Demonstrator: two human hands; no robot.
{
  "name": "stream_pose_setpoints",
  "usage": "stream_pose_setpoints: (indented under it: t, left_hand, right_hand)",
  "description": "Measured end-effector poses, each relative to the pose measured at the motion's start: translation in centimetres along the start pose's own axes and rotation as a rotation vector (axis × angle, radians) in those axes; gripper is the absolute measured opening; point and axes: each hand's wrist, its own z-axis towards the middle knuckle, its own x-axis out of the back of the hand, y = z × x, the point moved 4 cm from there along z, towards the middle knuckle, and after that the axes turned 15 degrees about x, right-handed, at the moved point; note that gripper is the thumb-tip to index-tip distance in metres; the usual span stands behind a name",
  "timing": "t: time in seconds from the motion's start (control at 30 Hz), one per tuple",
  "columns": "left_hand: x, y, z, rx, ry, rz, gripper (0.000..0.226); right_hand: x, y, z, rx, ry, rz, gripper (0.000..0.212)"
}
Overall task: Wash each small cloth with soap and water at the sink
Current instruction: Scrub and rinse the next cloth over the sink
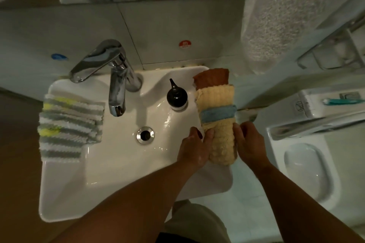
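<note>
Head view, progress: no water runs from the tap and no lather shows, so I judge the washing is at a start or between cloths; which cloths are already done cannot be told.
Sink [65, 199]: white, with wet glints in the bowl.
Hanging towel [280, 12]: far right, clear of the work.
Toilet [308, 165]: right of the sink.
Striped cloths [69, 126]: stacked on the left rim.
Folded cloths [216, 97]: brown, yellow and blue ones in a row along the right rim.
Near yellow cloth [222, 144]: nearest of that row, between the hands.
Left hand [194, 145]: thumb and bent fingers against its left side; a real grip cannot be told.
Right hand [249, 141]: fingers bent on its right edge; likewise unclear.
Faucet [116, 89]: far left, spout over the bowl.
Soap bottle [177, 96]: just beside the row, within easy reach.
Drain [145, 135]: open, nothing covering it.
</note>
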Motion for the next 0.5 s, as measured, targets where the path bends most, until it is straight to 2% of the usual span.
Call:
stream_pose_setpoints:
  t: [0.07, 0.13, 0.23, 0.27, 0.37, 0.5]
  left_hand:
    - [1.2, -0.8, 0.0, 0.049, -0.091, -0.027, 0.061]
    - [3.1, -2.1, 0.1, 0.116, -0.193, -0.151, 0.05]
    - [7.3, -4.6, 0.2, 0.147, -0.243, -0.265, 0.039]
    - [9.2, -5.5, 0.2, 0.109, -0.188, -0.207, 0.039]
    - [15.6, -8.5, -0.3, -0.042, 0.031, 0.233, 0.042]
    - [23.2, -12.7, -1.3, -0.078, 0.196, 0.577, 0.041]
  right_hand:
    - [2.3, -1.4, 0.1, 0.063, 0.072, -0.063, 0.025]
    - [3.8, -4.8, 0.0, 0.214, 0.111, -0.077, 0.015]
    - [2.6, -10.9, -0.1, 0.413, -0.065, -0.09, 0.012]
    - [1.3, -12.7, -0.2, 0.474, -0.152, -0.105, 0.017]
    - [-3.4, -16.9, -0.5, 0.651, -0.398, -0.179, 0.034]
    - [-9.8, -20.6, -0.8, 0.791, -0.618, -0.269, 0.037]
